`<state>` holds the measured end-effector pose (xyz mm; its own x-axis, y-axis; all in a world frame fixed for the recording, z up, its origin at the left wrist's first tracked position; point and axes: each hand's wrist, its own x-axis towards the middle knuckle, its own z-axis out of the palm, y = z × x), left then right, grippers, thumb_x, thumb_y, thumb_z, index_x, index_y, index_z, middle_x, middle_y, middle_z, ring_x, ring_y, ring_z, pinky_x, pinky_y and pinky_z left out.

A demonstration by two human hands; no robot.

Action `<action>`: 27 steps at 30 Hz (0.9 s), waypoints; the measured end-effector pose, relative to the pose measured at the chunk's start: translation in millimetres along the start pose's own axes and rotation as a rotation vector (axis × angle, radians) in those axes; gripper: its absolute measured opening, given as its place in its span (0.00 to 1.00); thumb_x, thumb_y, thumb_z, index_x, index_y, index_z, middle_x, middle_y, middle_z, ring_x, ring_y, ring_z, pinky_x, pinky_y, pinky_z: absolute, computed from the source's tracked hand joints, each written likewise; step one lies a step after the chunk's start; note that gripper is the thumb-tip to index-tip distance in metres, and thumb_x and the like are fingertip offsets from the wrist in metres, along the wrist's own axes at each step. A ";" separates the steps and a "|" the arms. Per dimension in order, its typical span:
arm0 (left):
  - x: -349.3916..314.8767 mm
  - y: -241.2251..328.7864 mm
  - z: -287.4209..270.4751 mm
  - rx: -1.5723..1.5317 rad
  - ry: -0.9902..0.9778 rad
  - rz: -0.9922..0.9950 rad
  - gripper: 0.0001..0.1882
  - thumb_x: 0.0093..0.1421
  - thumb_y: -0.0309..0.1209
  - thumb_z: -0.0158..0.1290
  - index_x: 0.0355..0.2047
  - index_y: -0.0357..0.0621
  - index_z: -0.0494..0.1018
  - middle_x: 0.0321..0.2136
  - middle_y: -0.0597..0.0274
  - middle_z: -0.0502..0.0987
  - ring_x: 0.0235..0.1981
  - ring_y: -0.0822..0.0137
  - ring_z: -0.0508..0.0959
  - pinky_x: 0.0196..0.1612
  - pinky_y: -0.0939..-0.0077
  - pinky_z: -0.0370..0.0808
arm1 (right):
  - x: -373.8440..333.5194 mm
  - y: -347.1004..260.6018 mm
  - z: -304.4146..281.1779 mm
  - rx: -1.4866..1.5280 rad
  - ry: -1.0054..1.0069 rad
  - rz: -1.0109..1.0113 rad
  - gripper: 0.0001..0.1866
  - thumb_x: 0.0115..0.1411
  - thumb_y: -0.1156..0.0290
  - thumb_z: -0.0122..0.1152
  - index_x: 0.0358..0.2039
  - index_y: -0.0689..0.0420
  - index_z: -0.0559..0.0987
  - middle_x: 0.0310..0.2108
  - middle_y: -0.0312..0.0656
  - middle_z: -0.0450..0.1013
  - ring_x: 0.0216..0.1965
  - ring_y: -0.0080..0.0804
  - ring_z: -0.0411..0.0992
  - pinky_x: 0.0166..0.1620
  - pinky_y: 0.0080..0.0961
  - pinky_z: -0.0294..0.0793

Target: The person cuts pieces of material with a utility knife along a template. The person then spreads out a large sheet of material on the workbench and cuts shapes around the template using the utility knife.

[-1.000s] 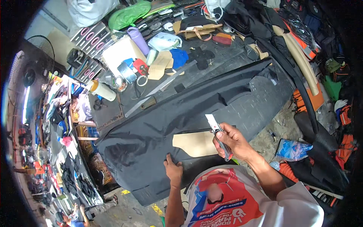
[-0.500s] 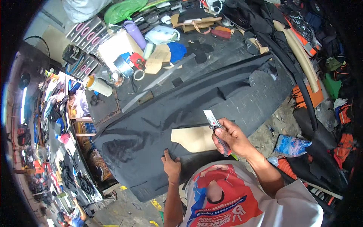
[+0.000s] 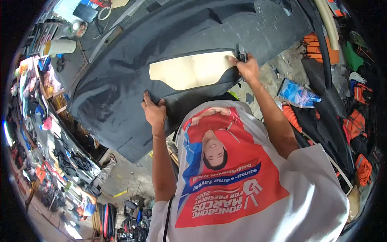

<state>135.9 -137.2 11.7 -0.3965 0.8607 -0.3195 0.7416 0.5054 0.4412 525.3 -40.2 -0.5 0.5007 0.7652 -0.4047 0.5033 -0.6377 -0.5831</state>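
Observation:
A large dark grey sheet of material (image 3: 121, 84) lies spread over a workbench. On it rests a cream-coloured pattern piece (image 3: 189, 70). My left hand (image 3: 153, 111) presses flat on the sheet's near edge, just below the pattern's left end. My right hand (image 3: 246, 66) is closed around a small cutting knife (image 3: 242, 53) at the pattern's right end, its blade touching the sheet. My forearms and a white shirt with a red and blue print fill the lower middle.
A white spray can (image 3: 59, 47), a roll of tape (image 3: 105, 13) and small tools lie at the bench's far left. Orange and black bags (image 3: 354, 121) pile up at the right. A blue plastic bag (image 3: 298, 92) lies on the floor. Shelves of goods (image 3: 48, 133) run along the left.
The view has dropped much closer to the sheet. My right hand with the knife has moved to the pattern's right end. My left hand stays pressed on the near edge.

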 end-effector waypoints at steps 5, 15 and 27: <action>8.6 -11.1 1.6 0.102 0.072 0.186 0.43 0.54 0.35 0.66 0.69 0.44 0.63 0.56 0.38 0.74 0.54 0.42 0.76 0.57 0.56 0.73 | 3.8 9.1 44.3 -0.096 0.308 -0.223 0.29 0.44 0.56 0.75 0.38 0.67 0.78 0.27 0.57 0.79 0.32 0.60 0.79 0.39 0.46 0.78; 151.4 74.8 -43.5 0.034 0.275 0.583 0.30 0.60 0.43 0.64 0.56 0.35 0.73 0.50 0.41 0.76 0.52 0.39 0.73 0.57 0.50 0.70 | -5.6 0.5 48.7 -0.137 0.337 -0.250 0.17 0.47 0.63 0.70 0.32 0.62 0.80 0.31 0.63 0.77 0.37 0.65 0.76 0.42 0.53 0.76; 313.5 148.1 -3.4 0.477 0.101 0.739 0.35 0.64 0.59 0.52 0.56 0.38 0.70 0.49 0.42 0.73 0.51 0.39 0.73 0.54 0.40 0.69 | -28.4 19.7 22.0 -0.013 0.173 -0.228 0.16 0.51 0.72 0.68 0.40 0.62 0.78 0.31 0.60 0.77 0.37 0.67 0.76 0.37 0.52 0.76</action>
<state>119.6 207.7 -20.3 0.2447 0.9696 -0.0059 0.9648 -0.2428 0.1013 505.5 -72.5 -15.9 0.4856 0.8633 -0.1374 0.6253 -0.4529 -0.6355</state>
